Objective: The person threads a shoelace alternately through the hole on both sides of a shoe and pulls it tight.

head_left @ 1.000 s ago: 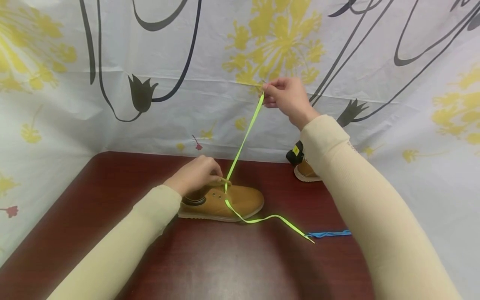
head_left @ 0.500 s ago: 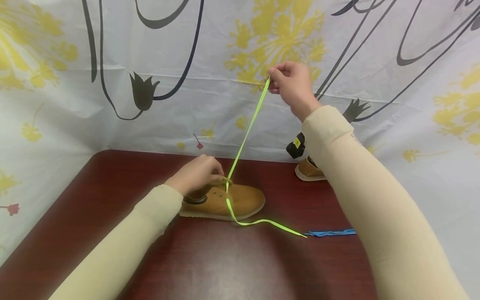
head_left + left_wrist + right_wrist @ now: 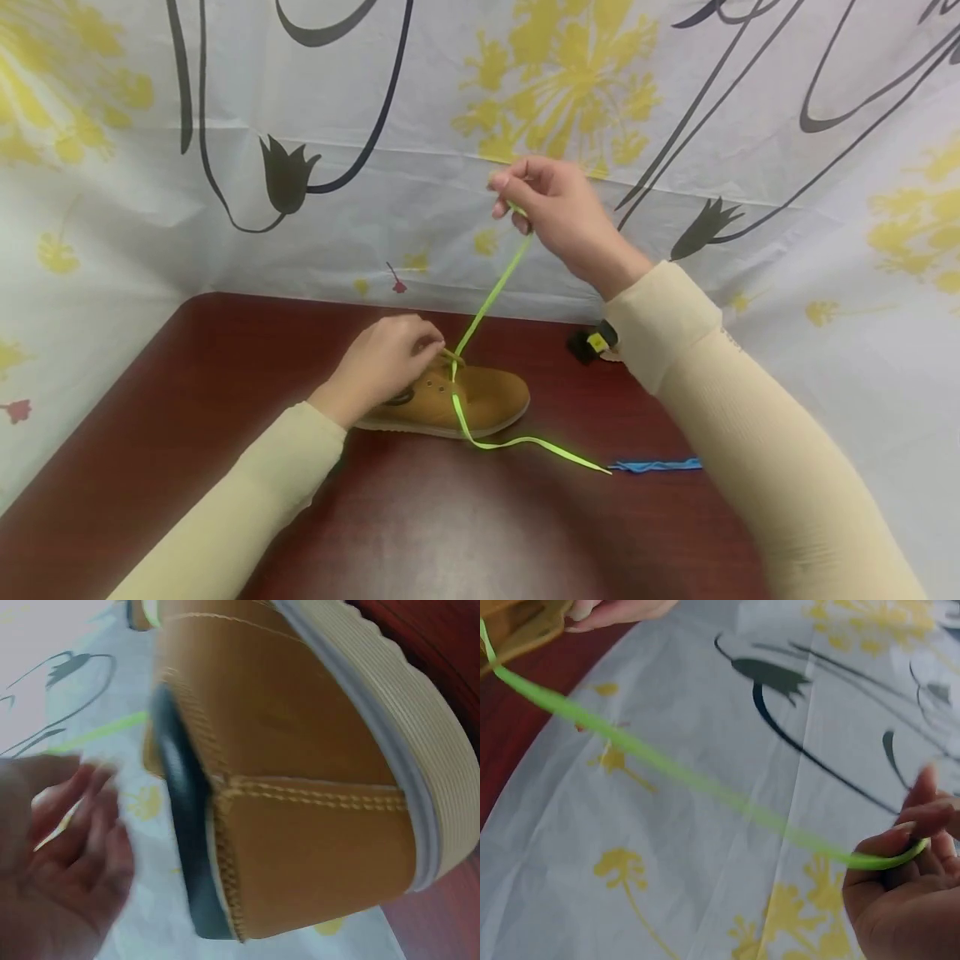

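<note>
A tan shoe (image 3: 491,396) lies on the table, toe pointing right; its heel and stitching fill much of the left wrist view. My left hand (image 3: 386,358) is at the shoe's opening, thumb and fingertips pinching the edge of the far eyelet flap; the left wrist view is blurred there. A neon yellow-green shoelace (image 3: 491,300) passes through the front eyelets. Its upper length runs up to my right hand (image 3: 562,212), raised above the shoe, which grips it between thumb and curled fingers. The other lace half (image 3: 540,442) trails on the table toward the right.
A blue lace bundle (image 3: 652,466) lies right of the trailing lace tip. A black band with a yellow tag (image 3: 596,340) is at my right wrist, partly hiding a second shoe behind it. A flower-printed white sheet (image 3: 337,242) hangs behind the dark red table (image 3: 450,533).
My right hand rose with the lace, then came down and left, and the lace now bends round its fingers. My left hand shifted slightly back. The trailing lace end drew a little left.
</note>
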`<state>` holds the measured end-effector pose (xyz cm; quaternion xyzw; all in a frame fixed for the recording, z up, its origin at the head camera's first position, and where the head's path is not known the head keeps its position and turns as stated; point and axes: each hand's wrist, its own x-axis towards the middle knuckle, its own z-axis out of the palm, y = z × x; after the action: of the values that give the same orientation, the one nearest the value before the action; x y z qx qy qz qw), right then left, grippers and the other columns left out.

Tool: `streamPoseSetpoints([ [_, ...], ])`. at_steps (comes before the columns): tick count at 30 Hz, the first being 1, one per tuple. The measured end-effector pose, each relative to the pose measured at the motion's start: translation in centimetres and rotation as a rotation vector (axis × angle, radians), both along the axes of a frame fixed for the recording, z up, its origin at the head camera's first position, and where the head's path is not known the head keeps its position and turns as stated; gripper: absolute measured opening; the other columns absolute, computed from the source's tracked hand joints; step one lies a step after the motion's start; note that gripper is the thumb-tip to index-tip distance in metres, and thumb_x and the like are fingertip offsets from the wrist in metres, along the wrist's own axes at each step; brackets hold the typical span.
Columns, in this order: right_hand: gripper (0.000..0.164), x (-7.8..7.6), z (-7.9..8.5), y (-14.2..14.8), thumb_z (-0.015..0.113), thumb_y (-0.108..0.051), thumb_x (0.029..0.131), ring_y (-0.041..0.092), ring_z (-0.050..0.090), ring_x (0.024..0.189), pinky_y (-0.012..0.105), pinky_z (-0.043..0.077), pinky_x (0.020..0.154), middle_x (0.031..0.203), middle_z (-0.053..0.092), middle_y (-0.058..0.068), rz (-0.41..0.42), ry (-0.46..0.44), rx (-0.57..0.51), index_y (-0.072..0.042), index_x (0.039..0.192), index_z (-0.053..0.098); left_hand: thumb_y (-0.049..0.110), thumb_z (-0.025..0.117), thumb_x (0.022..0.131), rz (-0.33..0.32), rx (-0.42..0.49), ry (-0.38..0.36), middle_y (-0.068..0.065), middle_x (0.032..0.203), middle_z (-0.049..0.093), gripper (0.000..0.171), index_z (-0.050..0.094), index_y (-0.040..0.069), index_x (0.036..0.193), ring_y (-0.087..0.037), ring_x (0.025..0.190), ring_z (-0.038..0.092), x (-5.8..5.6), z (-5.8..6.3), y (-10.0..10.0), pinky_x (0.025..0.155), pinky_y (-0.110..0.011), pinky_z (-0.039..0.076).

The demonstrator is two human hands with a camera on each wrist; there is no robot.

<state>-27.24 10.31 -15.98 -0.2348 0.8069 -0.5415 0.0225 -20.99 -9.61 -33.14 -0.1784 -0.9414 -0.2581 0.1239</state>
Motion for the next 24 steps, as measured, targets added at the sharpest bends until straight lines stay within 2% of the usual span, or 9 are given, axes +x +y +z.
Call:
streamPoseSetpoints([
  [3, 0.021, 1.3, -0.8, 0.0, 0.058, -0.028, 0.103, 0.015, 0.053, 0.07, 0.028, 0.045, 0.066, 0.084, 0.065, -0.002, 0.052, 0.042, 0.07, -0.009, 0.102, 0.065, 0.024, 0.07, 0.096, -0.004, -0.023, -0.116, 0.004, 0.088, 0.072, 0.012, 0.079, 0.017, 0.1, -0.011, 0.069, 0.057, 0.6, -0.2, 0.1, 0.064, -0.03, 0.049],
  [6, 0.021, 2.4, -1.6, -0.2, 0.061, -0.028, 0.102, 0.018, 0.052, 0.069, 0.03, 0.048, 0.067, 0.076, 0.06, 0.0, 0.091, 0.058, 0.081, -0.009, 0.102, 0.069, 0.028, 0.071, 0.095, -0.016, -0.054, -0.203, 0.005, 0.089, 0.074, 0.013, 0.08, 0.018, 0.098, -0.01, 0.072, 0.06, 0.9, -0.6, 0.2, 0.068, -0.031, 0.051],
  [9, 0.021, 3.5, -2.3, -0.3, 0.065, -0.03, 0.1, 0.019, 0.051, 0.069, 0.032, 0.049, 0.069, 0.074, 0.057, 0.001, 0.081, 0.061, 0.092, -0.011, 0.102, 0.074, 0.029, 0.073, 0.094, -0.02, -0.067, -0.256, 0.005, 0.091, 0.076, 0.014, 0.079, 0.018, 0.096, -0.01, 0.078, 0.065, 1.1, -1.0, 0.1, 0.072, -0.032, 0.054],
  [13, 0.023, 4.6, -3.2, -0.4, 0.065, -0.03, 0.1, 0.018, 0.052, 0.071, 0.032, 0.049, 0.075, 0.085, 0.063, 0.0, 0.051, 0.007, 0.12, -0.012, 0.105, 0.079, 0.027, 0.074, 0.093, 0.005, -0.057, -0.291, 0.0, 0.098, 0.078, 0.016, 0.079, 0.014, 0.102, -0.017, 0.087, 0.071, 1.2, -1.3, 0.1, 0.078, -0.037, 0.058],
  [16, 0.024, 5.5, -3.9, -0.4, 0.06, -0.023, 0.103, 0.016, 0.053, 0.072, 0.029, 0.049, 0.075, 0.103, 0.069, -0.004, 0.089, -0.077, 0.112, -0.008, 0.109, 0.077, 0.024, 0.074, 0.093, 0.017, -0.038, -0.294, -0.002, 0.102, 0.078, 0.018, 0.078, 0.012, 0.106, -0.019, 0.095, 0.073, 1.3, -1.4, 0.1, 0.083, -0.039, 0.059],
  [19, 0.024, 6.5, -4.8, -0.2, 0.056, -0.017, 0.104, 0.015, 0.053, 0.07, 0.027, 0.049, 0.067, 0.098, 0.069, -0.001, 0.149, -0.135, 0.095, -0.008, 0.116, 0.075, 0.024, 0.074, 0.093, 0.016, -0.011, -0.294, 0.0, 0.098, 0.078, 0.015, 0.078, 0.014, 0.103, -0.017, 0.091, 0.072, 1.5, -1.4, 0.2, 0.079, -0.038, 0.059],
  [23, 0.027, 8.1, -6.1, 0.2, 0.057, -0.016, 0.103, 0.017, 0.06, 0.076, 0.026, 0.049, 0.063, 0.087, 0.067, 0.002, 0.207, -0.107, 0.112, -0.016, 0.126, 0.072, 0.026, 0.076, 0.092, 0.03, 0.025, -0.287, 0.004, 0.091, 0.077, 0.01, 0.078, 0.018, 0.098, -0.013, 0.083, 0.07, 1.6, -1.5, 0.4, 0.071, -0.036, 0.057],
  [24, 0.028, 8.5, -6.4, 0.3, 0.058, -0.016, 0.103, 0.018, 0.062, 0.08, 0.026, 0.049, 0.065, 0.09, 0.07, 0.002, 0.22, -0.097, 0.111, -0.017, 0.128, 0.071, 0.026, 0.076, 0.091, 0.035, 0.033, -0.285, 0.004, 0.089, 0.076, 0.01, 0.078, 0.018, 0.097, -0.013, 0.082, 0.07, 1.6, -1.5, 0.4, 0.07, -0.036, 0.056],
])
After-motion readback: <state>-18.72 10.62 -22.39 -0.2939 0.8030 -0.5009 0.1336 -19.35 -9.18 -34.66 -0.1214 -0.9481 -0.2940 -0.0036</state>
